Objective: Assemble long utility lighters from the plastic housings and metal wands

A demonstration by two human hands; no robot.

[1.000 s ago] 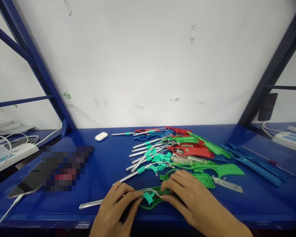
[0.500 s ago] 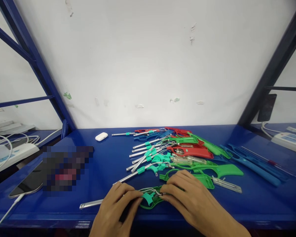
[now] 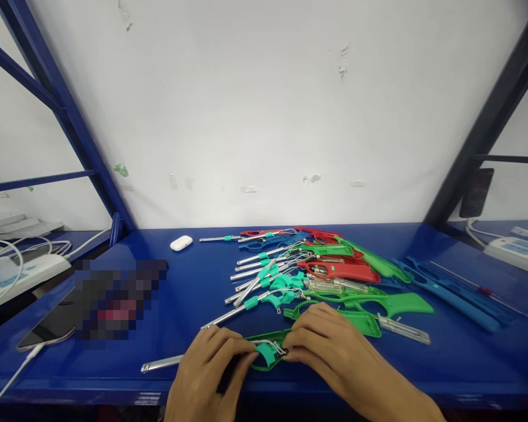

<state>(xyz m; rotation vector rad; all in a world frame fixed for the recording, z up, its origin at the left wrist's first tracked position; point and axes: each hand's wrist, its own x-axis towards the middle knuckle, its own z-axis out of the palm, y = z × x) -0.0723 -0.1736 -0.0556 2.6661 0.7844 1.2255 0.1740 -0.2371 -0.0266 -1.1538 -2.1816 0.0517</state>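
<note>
At the table's front edge, my left hand (image 3: 213, 372) is closed round the front part of a green stick-lighter shell (image 3: 268, 364), thumb and index finger by its teal trigger (image 3: 267, 353). A silver metal tube (image 3: 162, 364) sticks out to the left from under this hand. My right hand (image 3: 330, 346) pinches at the other end of the shell, where thin white wires (image 3: 270, 342) meet a small dark part. Its palm and remaining fingers hide the shell's rear. Just behind it lies another open green shell half (image 3: 363, 322).
Several silver tubes with teal triggers (image 3: 250, 303) lie behind my hands, among red shells (image 3: 338, 271), green shells (image 3: 409, 303) and clear fuel tanks (image 3: 405, 329). Blue shells (image 3: 457, 296) are at right. A white earbud case (image 3: 181, 242) and a charging phone (image 3: 50, 325) are at left.
The teal trigger and the white wires now sit slightly lower in the green shell. My right fingertips have shifted a little left and down; my left hand has barely moved.
</note>
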